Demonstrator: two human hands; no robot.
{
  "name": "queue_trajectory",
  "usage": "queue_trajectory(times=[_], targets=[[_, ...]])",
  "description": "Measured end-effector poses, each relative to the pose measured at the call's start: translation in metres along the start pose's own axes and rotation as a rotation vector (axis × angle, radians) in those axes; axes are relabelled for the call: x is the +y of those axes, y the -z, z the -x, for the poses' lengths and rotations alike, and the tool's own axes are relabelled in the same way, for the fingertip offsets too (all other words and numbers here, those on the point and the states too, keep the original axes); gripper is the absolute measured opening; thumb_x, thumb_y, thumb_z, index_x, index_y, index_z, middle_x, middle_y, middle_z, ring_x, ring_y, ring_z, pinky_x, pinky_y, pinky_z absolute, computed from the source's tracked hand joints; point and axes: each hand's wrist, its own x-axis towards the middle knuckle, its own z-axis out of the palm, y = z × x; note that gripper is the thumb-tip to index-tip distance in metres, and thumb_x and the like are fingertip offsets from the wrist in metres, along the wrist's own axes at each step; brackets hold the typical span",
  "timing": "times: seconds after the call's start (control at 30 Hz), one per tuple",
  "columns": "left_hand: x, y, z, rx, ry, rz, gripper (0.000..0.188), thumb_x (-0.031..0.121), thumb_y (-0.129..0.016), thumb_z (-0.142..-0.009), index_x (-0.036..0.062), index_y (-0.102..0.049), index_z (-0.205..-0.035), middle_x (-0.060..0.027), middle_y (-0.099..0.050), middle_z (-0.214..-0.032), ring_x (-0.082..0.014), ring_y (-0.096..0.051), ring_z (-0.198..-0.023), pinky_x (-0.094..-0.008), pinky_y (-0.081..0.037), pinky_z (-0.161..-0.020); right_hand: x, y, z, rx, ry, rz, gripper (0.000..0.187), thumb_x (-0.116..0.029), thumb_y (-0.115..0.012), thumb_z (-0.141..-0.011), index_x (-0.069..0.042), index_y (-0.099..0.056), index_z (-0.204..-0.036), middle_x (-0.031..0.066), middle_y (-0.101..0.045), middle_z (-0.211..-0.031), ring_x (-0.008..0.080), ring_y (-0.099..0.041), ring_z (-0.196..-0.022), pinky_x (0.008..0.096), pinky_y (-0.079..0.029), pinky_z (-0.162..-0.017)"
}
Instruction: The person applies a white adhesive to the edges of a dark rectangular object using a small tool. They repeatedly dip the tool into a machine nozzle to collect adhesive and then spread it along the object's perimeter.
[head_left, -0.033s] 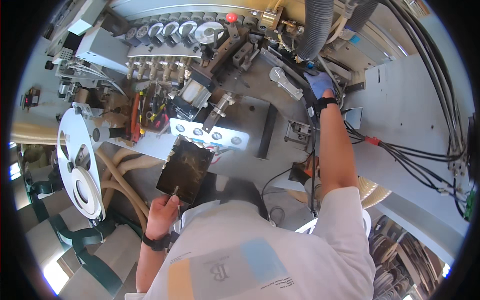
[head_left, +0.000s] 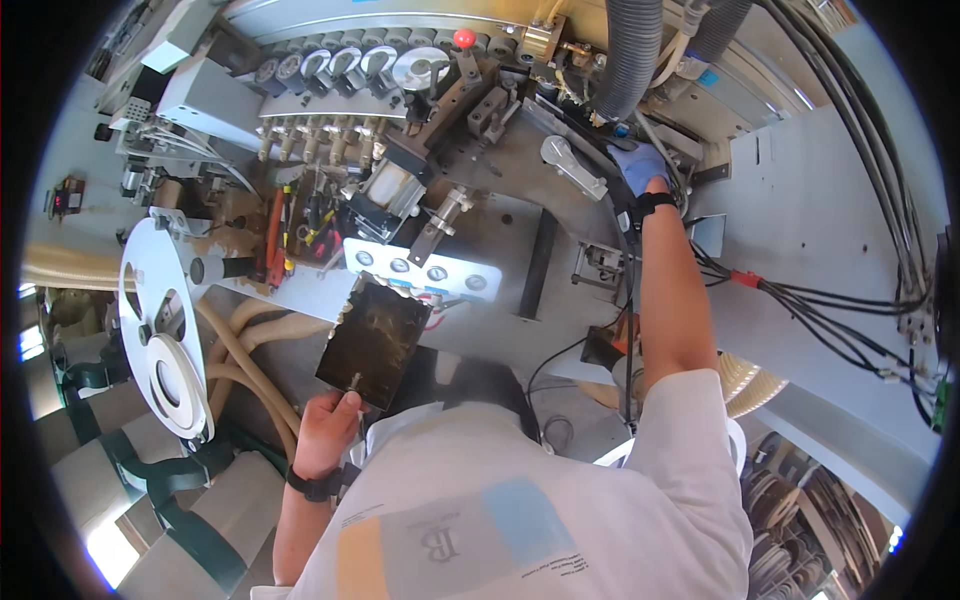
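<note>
My bare left hand grips a dark, stained rectangular metal plate at its near edge, thumb beside a small threaded rod. Pale lumps of residue line the plate's far left edge. It is tilted, in front of a white panel with round gauges. At the far right my right hand, in a bluish-purple glove, reaches into the machine below a grey corrugated hose. Its fingers are hidden among dark parts, so what they touch does not show. A silver lever lies left of that hand.
Several hand tools lie at the left by a pneumatic cylinder. A white reel disc stands at far left, with beige hoses beside it. Black cables run along the grey cabinet on the right.
</note>
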Motion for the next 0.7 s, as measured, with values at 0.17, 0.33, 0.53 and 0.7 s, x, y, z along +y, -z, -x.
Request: queue_trajectory(times=[0.17,0.33,0.53,0.7], targets=[[-0.004,0.009,0.012,-0.016,-0.078,-0.04,0.037,0.031,-0.061,-0.109,-0.0028,-0.068,-0.094,0.0056,-0.047,-0.058,-0.0036,-0.036,-0.048,-0.0243,-0.025,-0.047,-0.013,0.027,0.043,0.115,0.113,-0.212,0.048,-0.043,-0.077,-0.089,-0.004,-0.077,-0.117,0.0229,-0.076,-0.115,0.0402,-0.072,-0.108,0.0422,-0.055,-0.094],[0.002,0.009,0.01,-0.082,-0.122,0.015,0.039,0.032,-0.06,-0.11,-0.0043,-0.068,-0.096,0.0067,-0.047,-0.059,-0.0028,-0.036,-0.049,-0.0238,-0.025,-0.047,-0.026,0.06,0.136,0.074,0.208,-0.412,0.035,-0.026,-0.068,-0.098,0.0,-0.075,-0.12,0.0183,-0.079,-0.108,0.0304,-0.075,-0.101,0.0368,-0.055,-0.091],[0.026,0.013,0.014,-0.223,-0.068,0.076,0.038,0.033,-0.065,-0.107,-0.0036,-0.07,-0.097,0.0074,-0.048,-0.063,-0.0029,-0.039,-0.056,-0.0242,-0.03,-0.052,-0.066,0.069,0.25,-0.2,0.227,-0.571,0.041,-0.021,-0.064,-0.098,0.009,-0.07,-0.127,0.0165,-0.077,-0.109,0.0188,-0.07,-0.099,0.0324,-0.055,-0.09],[0.042,0.013,0.02,-0.273,-0.192,0.051,0.043,0.036,-0.063,-0.108,-0.0037,-0.071,-0.096,0.0079,-0.044,-0.061,-0.003,-0.036,-0.054,-0.0248,-0.028,-0.05,-0.098,0.072,0.288,-0.378,0.176,-0.647,0.042,-0.024,-0.067,-0.099,0.007,-0.071,-0.127,0.0096,-0.077,-0.097,0.013,-0.069,-0.078,0.0259,-0.052,-0.069]])
